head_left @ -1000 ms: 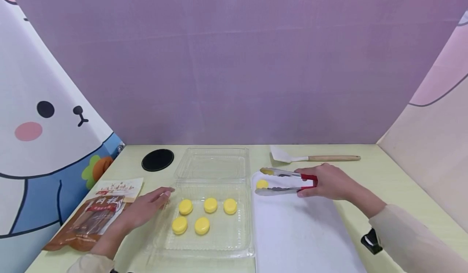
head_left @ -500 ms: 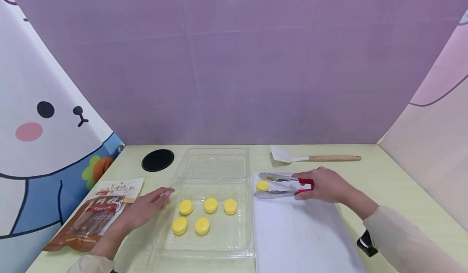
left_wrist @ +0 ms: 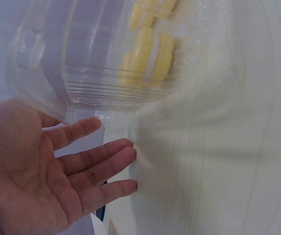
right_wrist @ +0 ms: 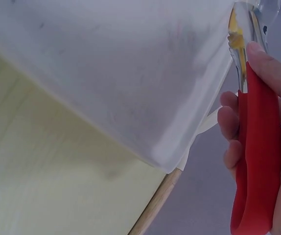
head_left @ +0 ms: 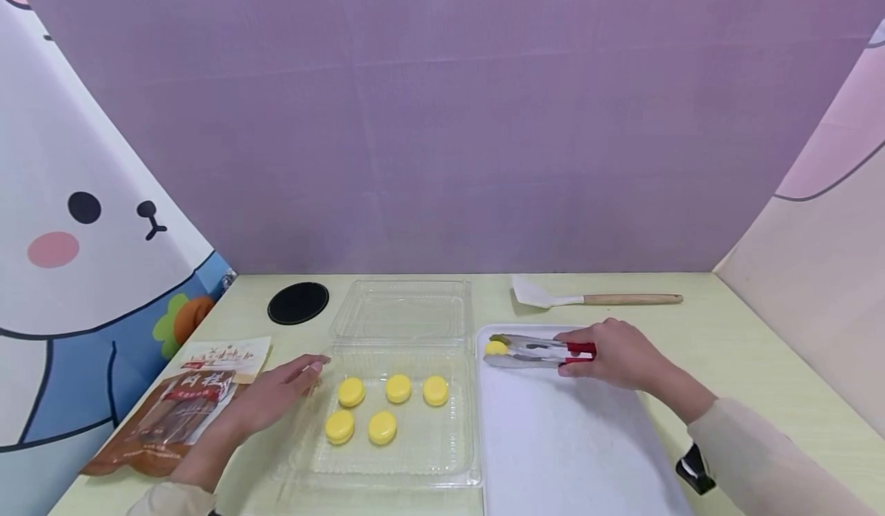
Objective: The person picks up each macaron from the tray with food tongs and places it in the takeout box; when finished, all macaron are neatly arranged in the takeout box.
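My right hand (head_left: 618,355) grips red-handled metal tongs (head_left: 535,352) over the far end of a white tray (head_left: 553,439). Between the tong tips sits a yellow macaron (head_left: 494,348), partly covered by them. In the right wrist view, the thumb and fingers wrap the red handle (right_wrist: 260,161). My left hand (head_left: 276,395) lies beside the left edge of a clear plastic clamshell box (head_left: 387,462). Its fingers are relaxed, close to the box wall in the left wrist view, and hold nothing. Several yellow macarons (head_left: 382,428) stand inside the box.
The box's lid (head_left: 404,309) lies folded back behind it. A white spatula with a wooden handle (head_left: 629,299) lies behind the tray. At the left are a black round disc (head_left: 299,302) and a brown food packet (head_left: 173,416). A purple backdrop (head_left: 442,132) rises behind the table.
The tongs have come down around the macaron on the tray, and their arms have drawn closer together. My left hand has stayed in place.
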